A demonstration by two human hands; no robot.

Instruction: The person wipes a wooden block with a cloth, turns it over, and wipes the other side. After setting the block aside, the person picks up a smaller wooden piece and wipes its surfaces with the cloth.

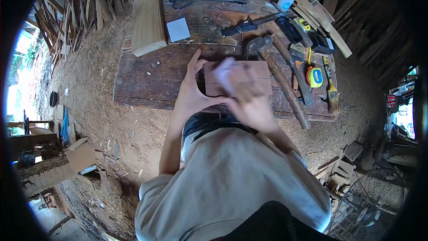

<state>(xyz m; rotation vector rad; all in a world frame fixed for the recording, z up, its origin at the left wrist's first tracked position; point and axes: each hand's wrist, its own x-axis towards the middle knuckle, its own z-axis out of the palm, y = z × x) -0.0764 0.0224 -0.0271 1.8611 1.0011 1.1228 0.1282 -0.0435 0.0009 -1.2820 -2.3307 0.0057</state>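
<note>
A reddish-brown wooden block or box (pixel 262 72) lies near the front edge of the worn wooden table (pixel 142 80). My left hand (pixel 194 90) is against its left side, thumb along the near edge and fingers spread around the far corner. Over the top of the block is my right hand (pixel 249 100), smeared by motion, with its fingers closed on a pale, whitish thing (pixel 225 72) too blurred to name. Right of the block lies a hammer (pixel 285 88), its head beyond the far right corner.
A thick plank (pixel 148 22) and a white square (pixel 178 29) lie at the left. Toward the right are a yellow tape measure (pixel 314 76), a brush (pixel 332 93), a glue bottle (pixel 286 0) and a black-handled tool (pixel 240 28). A fan (pixel 372 198) stands lower right.
</note>
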